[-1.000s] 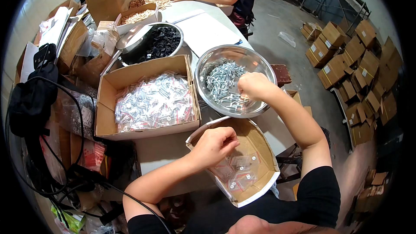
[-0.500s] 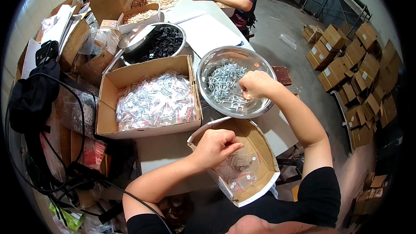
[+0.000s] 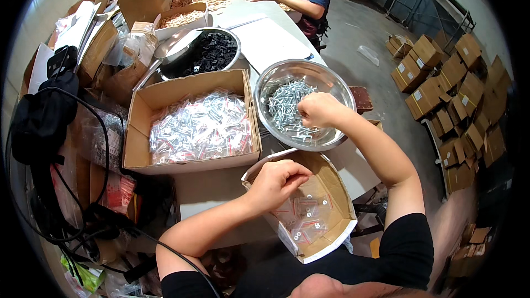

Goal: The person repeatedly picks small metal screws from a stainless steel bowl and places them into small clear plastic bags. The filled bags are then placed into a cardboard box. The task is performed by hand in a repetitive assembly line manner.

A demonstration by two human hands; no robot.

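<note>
My right hand (image 3: 321, 110) is inside a steel bowl (image 3: 345, 89), its fingers curled down at the right side of a pile of silvery screws (image 3: 287, 102). Whatever its fingertips pinch is hidden. Above a small open cardboard box (image 3: 338, 230), my left hand (image 3: 277, 184) has thumb and fingers pressed together in a pinch. Anything between them is too small or too clear to make out. Inside that box lie several clear zip bags (image 3: 307, 225) with red seal lines and small white round pieces.
Left of the bowl stands a larger carton (image 3: 190, 166) full of filled clear bags (image 3: 201, 127). Behind it, another steel bowl (image 3: 238, 49) holds black parts. White paper (image 3: 273, 41) lies beyond. A co-worker (image 3: 314, 0) handles wooden pieces; a black cable (image 3: 105, 160) hangs at left.
My right hand has moved slightly left over the screws, its fingers closer to the pile. My left hand stays nearly still. The view has shifted slightly.
</note>
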